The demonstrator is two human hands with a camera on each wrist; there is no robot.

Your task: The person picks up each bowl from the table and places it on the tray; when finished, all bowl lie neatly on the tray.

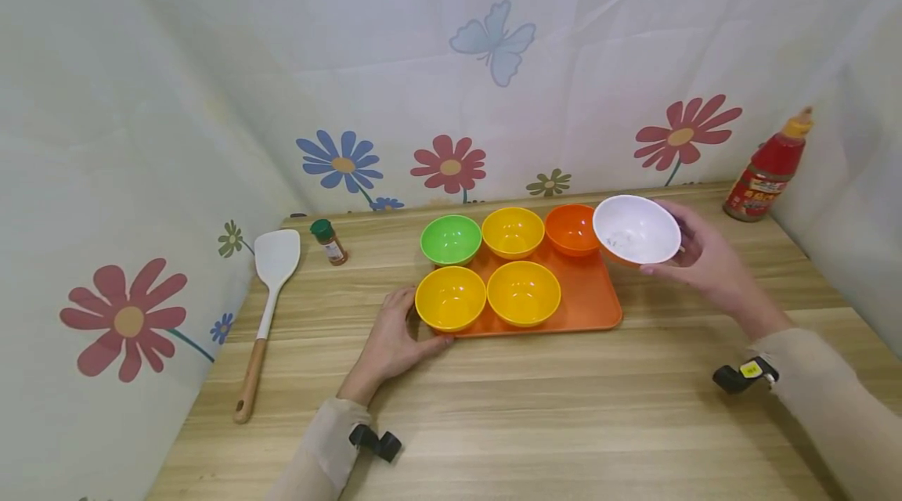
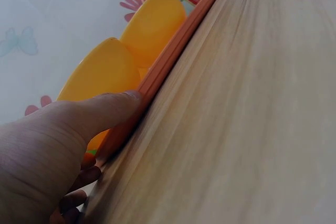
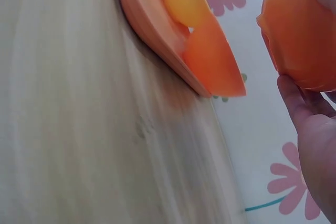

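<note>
My right hand (image 1: 705,254) holds a bowl with a white inside and an orange outside (image 1: 636,229) by its right side. The bowl is raised and tilted, its opening facing the head camera; its orange outside (image 3: 302,32) shows in the right wrist view. An orange tray (image 1: 592,293) bears a green bowl (image 1: 451,240), an orange bowl (image 1: 572,230), and yellow bowls at the back (image 1: 513,233), front left (image 1: 451,298) and front middle (image 1: 524,293). My left hand (image 1: 396,335) grips the tray's front left corner, thumb along the front rim, fingers round the left side.
A white spatula (image 1: 276,258) with a wooden handle lies at the left. Behind the tray's left stands a small green-capped spice jar (image 1: 329,243). At the back right is a red sauce bottle (image 1: 768,168). A flower-printed curtain (image 1: 395,78) hangs behind the wooden table (image 1: 493,415).
</note>
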